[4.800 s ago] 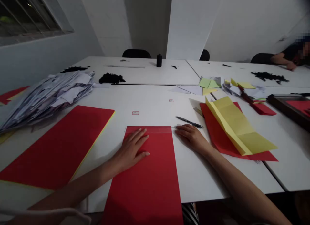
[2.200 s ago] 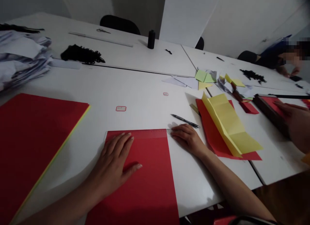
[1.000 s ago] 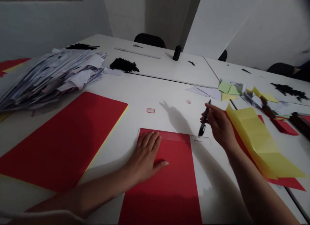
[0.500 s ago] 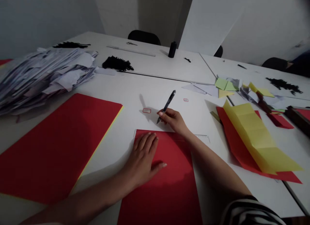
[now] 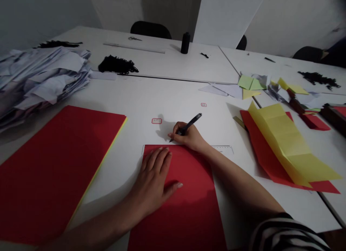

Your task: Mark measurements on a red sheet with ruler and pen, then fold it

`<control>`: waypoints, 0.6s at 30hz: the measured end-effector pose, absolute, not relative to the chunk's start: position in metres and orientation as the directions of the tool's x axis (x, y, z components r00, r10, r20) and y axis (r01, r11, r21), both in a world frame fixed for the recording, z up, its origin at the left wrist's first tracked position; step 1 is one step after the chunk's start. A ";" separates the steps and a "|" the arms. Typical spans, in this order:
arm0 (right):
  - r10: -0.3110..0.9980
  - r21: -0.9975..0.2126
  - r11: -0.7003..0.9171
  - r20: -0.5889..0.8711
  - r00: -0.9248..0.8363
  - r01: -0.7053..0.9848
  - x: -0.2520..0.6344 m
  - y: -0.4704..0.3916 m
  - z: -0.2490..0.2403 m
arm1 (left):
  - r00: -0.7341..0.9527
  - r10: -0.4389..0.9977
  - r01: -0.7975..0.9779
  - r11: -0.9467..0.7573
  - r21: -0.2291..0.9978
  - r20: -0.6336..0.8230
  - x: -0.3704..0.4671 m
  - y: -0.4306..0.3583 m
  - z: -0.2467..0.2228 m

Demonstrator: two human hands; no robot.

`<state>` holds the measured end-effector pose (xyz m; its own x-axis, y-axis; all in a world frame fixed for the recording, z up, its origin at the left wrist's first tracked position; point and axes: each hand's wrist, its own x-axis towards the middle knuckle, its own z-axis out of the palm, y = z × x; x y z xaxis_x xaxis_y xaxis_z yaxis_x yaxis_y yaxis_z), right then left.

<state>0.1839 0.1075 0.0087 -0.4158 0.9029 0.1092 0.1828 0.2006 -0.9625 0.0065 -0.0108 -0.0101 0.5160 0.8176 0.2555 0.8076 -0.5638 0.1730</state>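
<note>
A red sheet of paper [image 5: 189,207] lies in front of me on the white table. My left hand [image 5: 154,175] rests flat on its upper left part, fingers spread. Along the sheet's far edge lies a clear ruler [image 5: 223,149], most of it hidden by my hands or the paper. My right hand [image 5: 186,135] pinches a dark pen [image 5: 194,119], tip down just beyond the paper's far edge; I cannot tell whether the tip touches anything. Beyond the hands, two small red-outlined labels are on the tabletop, one label [image 5: 156,121] nearer and another label [image 5: 203,104] farther right.
Red and yellow sheets [image 5: 62,171] lie stacked at left, below a heap of white papers [image 5: 45,74]. A folded yellow sheet [image 5: 289,146] sits over red paper at right. Black cord [image 5: 117,65], a black bottle [image 5: 185,43] and scissors [image 5: 134,38] stand or lie farther back.
The pen has come lower and tilts more to the right, its tip nearer the red paper's far edge. My left hand stays flat on the sheet. The camera view has shifted slightly.
</note>
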 end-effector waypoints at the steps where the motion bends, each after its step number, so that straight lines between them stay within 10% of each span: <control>1: 0.900 -0.960 0.207 0.111 -0.422 0.190 0.184 0.107 0.008 | 0.518 0.817 0.807 -0.565 0.171 0.253 0.007 -0.011 -0.010; 18: 0.895 -0.941 0.223 0.095 -0.435 0.253 0.183 0.105 0.007 | 0.506 0.829 0.814 -0.550 0.184 0.239 0.006 -0.012 -0.011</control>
